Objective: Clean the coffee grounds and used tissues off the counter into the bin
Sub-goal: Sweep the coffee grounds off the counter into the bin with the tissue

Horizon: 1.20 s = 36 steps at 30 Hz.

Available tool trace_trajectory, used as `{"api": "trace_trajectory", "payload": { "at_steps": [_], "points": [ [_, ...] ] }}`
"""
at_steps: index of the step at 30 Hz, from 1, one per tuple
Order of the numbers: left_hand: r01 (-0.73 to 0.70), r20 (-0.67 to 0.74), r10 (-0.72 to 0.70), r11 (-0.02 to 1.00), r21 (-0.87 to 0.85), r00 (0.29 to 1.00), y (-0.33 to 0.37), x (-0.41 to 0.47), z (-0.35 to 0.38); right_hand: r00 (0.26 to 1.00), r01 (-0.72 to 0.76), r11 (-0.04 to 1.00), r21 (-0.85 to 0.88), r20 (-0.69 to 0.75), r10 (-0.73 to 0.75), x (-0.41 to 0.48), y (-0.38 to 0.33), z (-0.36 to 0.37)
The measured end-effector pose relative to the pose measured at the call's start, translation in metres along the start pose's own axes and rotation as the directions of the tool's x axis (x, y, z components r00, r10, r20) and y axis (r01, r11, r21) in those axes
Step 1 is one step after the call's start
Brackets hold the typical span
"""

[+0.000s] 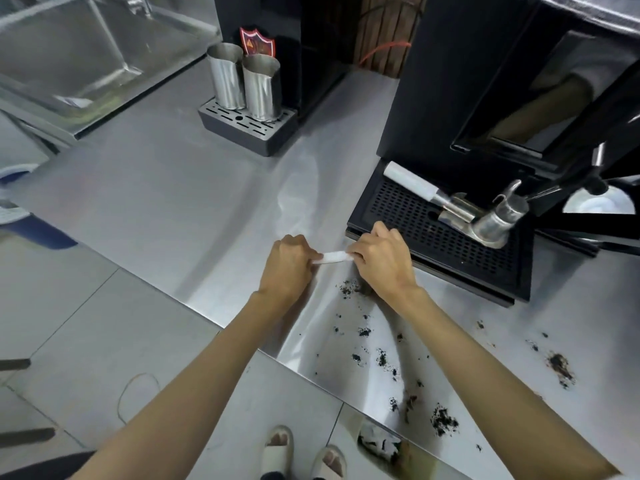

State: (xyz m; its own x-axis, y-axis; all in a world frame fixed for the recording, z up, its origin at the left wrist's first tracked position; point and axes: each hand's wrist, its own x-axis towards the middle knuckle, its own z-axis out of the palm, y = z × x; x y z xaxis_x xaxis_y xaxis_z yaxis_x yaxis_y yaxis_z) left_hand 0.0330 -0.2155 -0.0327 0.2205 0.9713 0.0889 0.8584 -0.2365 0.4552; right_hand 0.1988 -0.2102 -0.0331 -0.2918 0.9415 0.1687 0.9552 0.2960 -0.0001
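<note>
Both my hands are above the steel counter (166, 209), just left of the coffee machine's drip tray. My left hand (289, 263) and my right hand (379, 258) each pinch one end of a small white folded tissue (333, 257) stretched between them. Dark coffee grounds (360, 332) are scattered over the counter below and to the right of my hands, with larger clumps near the front edge (443, 419) and at the right (560, 367). A dirty crumpled tissue (379, 443) lies at the counter's front edge. No bin is in view.
A black coffee machine (485, 81) with a perforated drip tray (433, 230) and a white-handled portafilter (446, 200) stands at the right. Two steel pitchers (244, 81) sit on a grey drain tray (247, 128) at the back. A steel sink (86, 57) is far left.
</note>
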Motion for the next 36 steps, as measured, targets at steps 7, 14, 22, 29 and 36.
{"api": "trace_trajectory", "payload": {
  "at_steps": [7,14,22,29,36],
  "points": [
    [-0.210,0.048,0.206,0.967,0.142,0.977,0.023,-0.030,0.018,0.997,-0.047,0.985,0.166,-0.045,0.055,-0.053,0.013,0.007],
    [0.003,0.057,0.005,0.991,-0.134,0.998,0.022,-0.051,0.006,0.987,-0.077,0.912,0.402,0.157,0.014,-0.056,0.018,-0.015],
    [0.287,-0.026,-0.290,0.954,-0.084,0.957,-0.018,-0.065,-0.023,0.958,0.147,0.870,0.472,0.150,-0.243,0.003,-0.036,0.003],
    [0.426,-0.061,-0.435,0.897,-0.117,0.898,-0.018,-0.100,-0.018,0.917,0.333,0.817,0.471,0.042,-0.398,-0.022,-0.048,0.005],
    [0.471,-0.066,-0.487,0.866,-0.170,0.871,0.012,-0.120,-0.005,0.906,0.330,0.815,0.476,0.085,-0.415,-0.027,-0.045,0.000]
  ]
}}
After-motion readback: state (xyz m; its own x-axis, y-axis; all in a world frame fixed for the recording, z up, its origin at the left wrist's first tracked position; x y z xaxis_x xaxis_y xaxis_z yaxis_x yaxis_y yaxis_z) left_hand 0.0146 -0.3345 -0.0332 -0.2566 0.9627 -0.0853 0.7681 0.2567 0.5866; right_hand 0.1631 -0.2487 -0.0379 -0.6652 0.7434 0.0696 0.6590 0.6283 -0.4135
